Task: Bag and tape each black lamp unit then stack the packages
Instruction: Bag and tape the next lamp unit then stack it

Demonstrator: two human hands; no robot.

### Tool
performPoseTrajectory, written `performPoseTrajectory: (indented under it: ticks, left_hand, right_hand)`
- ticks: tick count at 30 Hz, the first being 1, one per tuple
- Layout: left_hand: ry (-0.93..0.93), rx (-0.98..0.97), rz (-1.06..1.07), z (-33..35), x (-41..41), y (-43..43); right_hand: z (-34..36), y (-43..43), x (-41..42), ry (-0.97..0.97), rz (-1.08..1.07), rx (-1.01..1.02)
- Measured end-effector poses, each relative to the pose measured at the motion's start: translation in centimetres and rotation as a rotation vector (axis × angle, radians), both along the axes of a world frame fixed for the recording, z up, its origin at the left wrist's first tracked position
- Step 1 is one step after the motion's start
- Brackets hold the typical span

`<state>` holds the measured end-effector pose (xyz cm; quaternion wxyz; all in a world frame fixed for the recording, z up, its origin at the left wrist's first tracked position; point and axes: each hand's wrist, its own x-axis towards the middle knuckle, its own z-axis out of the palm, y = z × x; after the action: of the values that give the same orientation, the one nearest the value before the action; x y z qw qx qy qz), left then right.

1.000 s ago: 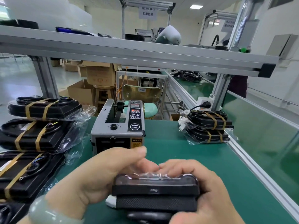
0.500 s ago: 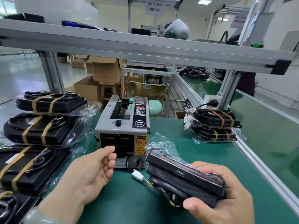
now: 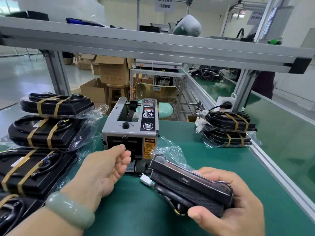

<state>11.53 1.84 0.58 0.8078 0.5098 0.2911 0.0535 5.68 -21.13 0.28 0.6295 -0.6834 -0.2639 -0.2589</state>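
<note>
My right hand [image 3: 235, 205] grips a black lamp unit [image 3: 187, 183] inside a clear plastic bag, tilted, low at the right. A white connector [image 3: 145, 179] on a wire sticks out of its left end. My left hand [image 3: 104, 169] reaches forward with loosely bent fingers, its fingertips at the outlet slot of the grey tape dispenser [image 3: 131, 132]. I cannot see any tape between the fingers. A stack of two bagged, taped lamp units [image 3: 228, 132] sits at the right rear of the green table [image 3: 196, 150].
Several bagged, taped lamp units [image 3: 46, 132] lie stacked along the left side. An aluminium shelf beam [image 3: 153, 46] runs overhead. The table's metal rail [image 3: 272, 169] borders the right edge. Cardboard boxes [image 3: 112, 72] and a stool stand behind the table.
My left hand let go of the bagged unit and moved forward to the dispenser's outlet. My right hand keeps the unit, now turned and shifted to the right.
</note>
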Motion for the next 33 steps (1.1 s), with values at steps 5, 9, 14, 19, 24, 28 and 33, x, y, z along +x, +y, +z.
performPoseTrajectory:
  ticks: [5, 9, 14, 19, 24, 28, 33]
  left_hand:
    - [0.022, 0.031, 0.084, -0.2, 0.7, -0.6]
    - [0.050, 0.047, 0.155, -0.9, 1.3, -1.2]
    - [0.014, 0.002, 0.129, -0.5, -0.6, -1.5]
    - [-0.185, 0.055, -0.075, 1.5, -6.1, -2.0]
    - [-0.307, 0.498, -0.162, 2.3, -9.1, -3.6]
    - [-0.341, 0.669, -0.203, 2.9, -9.6, -5.3]
    - [-0.362, 0.716, -0.241, 2.7, -9.2, -6.4]
  right_hand:
    - [-0.2, 0.6, -0.3, -0.035, -0.024, -0.052]
    - [-0.1, 0.8, -0.6, -0.056, -0.018, -0.101]
    - [-0.4, 0.7, -0.5, -0.069, -0.046, -0.056]
    - [-0.5, 0.8, -0.4, -0.053, -0.077, -0.007]
    - [-0.5, 0.9, -0.5, -0.037, -0.133, -0.005]
    - [-0.6, 1.3, -0.7, -0.034, -0.136, 0.012]
    - [-0.5, 1.6, -0.9, -0.035, -0.121, -0.011]
